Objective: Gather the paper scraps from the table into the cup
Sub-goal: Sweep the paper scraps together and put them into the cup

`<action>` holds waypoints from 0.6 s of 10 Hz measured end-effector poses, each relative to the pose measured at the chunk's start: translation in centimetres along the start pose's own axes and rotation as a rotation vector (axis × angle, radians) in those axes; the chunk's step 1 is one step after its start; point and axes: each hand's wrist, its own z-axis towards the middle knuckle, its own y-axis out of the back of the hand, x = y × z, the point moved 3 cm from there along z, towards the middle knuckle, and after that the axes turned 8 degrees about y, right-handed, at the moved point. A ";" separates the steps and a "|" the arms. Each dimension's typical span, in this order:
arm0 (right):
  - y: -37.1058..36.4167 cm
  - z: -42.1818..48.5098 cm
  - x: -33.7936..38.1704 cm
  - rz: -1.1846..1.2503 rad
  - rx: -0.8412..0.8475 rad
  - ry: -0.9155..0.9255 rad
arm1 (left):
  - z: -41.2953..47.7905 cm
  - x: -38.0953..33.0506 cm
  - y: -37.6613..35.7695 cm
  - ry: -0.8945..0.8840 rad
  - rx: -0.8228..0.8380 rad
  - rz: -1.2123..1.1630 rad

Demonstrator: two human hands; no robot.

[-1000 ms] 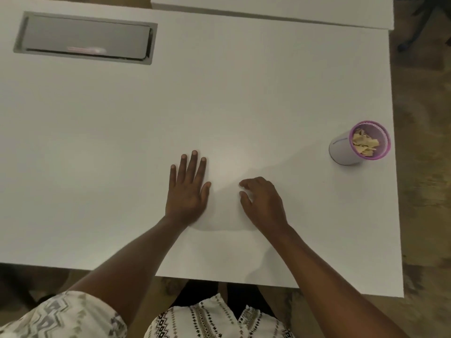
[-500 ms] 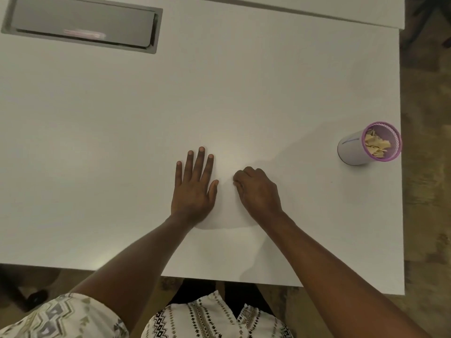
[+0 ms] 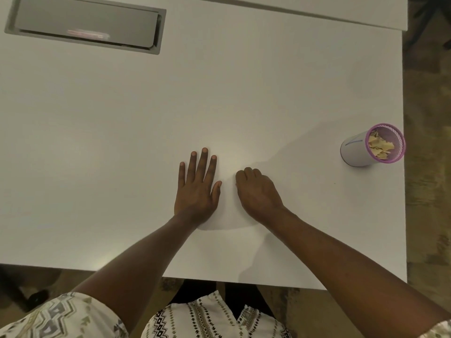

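The paper scraps (image 3: 380,146) lay in the cup (image 3: 353,152) near the right edge of the desk (image 3: 122,142). None showed elsewhere, so the task seemed almost finished. The left hand (image 3: 196,189) lay flat and spread. The right hand (image 3: 258,191) was curled, and I could not tell if it held anything.

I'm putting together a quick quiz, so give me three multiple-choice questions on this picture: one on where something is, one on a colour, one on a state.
1. Where on the table does the cup stand? A: at the left edge. B: in the middle. C: near the right edge.
2. What colour is the cup's mesh rim? A: green. B: purple. C: red.
3. How is the left hand? A: flat on the table, fingers straight. B: gripping the cup. C: raised in the air.
Answers: C, the cup stands close to the right edge; B, the rim around the paper scraps is purple; A, the hand lies palm down with its fingers straight.
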 end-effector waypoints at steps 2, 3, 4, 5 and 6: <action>-0.4 0.4 0.4 0.016 0.030 -0.012 | 0.0 0.0 0.0 -0.001 -0.006 0.008; -0.4 1.0 0.1 0.090 0.062 -0.060 | 0.0 0.1 0.0 -0.004 -0.008 0.009; -1.1 1.1 -1.3 0.508 0.097 -0.310 | -0.1 0.0 -0.1 -0.008 -0.010 0.003; -1.0 0.4 -2.9 1.111 0.050 -0.605 | 0.0 0.0 -0.1 -0.007 -0.010 0.004; -0.7 -0.1 -3.1 1.677 0.017 -0.847 | 0.0 0.1 -0.1 -0.001 -0.004 0.000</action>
